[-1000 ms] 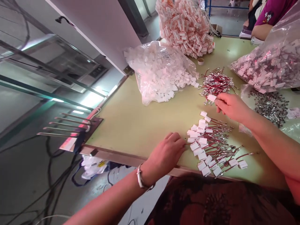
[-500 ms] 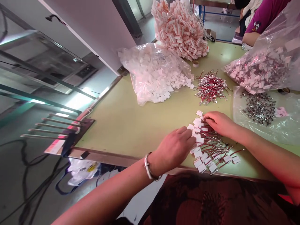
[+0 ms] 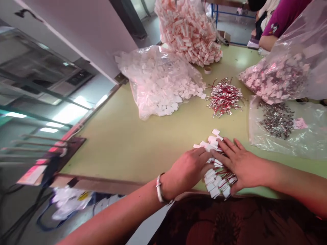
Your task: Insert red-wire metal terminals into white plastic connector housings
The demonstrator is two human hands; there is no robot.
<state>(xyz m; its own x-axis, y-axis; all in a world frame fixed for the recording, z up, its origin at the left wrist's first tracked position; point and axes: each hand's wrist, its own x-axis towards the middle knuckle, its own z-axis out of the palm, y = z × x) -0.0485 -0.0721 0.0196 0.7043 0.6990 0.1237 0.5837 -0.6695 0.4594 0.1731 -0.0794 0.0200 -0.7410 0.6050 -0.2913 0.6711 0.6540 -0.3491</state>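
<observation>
White plug connectors with red wires (image 3: 214, 182) lie in a loose heap near the table's front edge. My right hand (image 3: 245, 166) is spread flat over the wire side of the heap, fingers apart and palm down. On the left, my left hand (image 3: 187, 170) leans against the connectors, its fingers bent and its thumb apart from them. I see nothing held in it, though its fingertips are partly hidden. The two hands nearly meet over the heap and hide part of it.
Beyond the hands are a pile of red wires with metal ends (image 3: 224, 97), a bag of white connectors (image 3: 163, 81) and a stack of pinkish-white parts (image 3: 190, 37). Right: small metal parts (image 3: 277, 119) on plastic, a filled bag (image 3: 278, 78). A person's purple sleeve (image 3: 286, 18) shows behind.
My right hand has come nearer and opened from bent fingers to a flat spread over the wires. My left hand stays beside the heap, which looks more compact. The view has shifted a little.
</observation>
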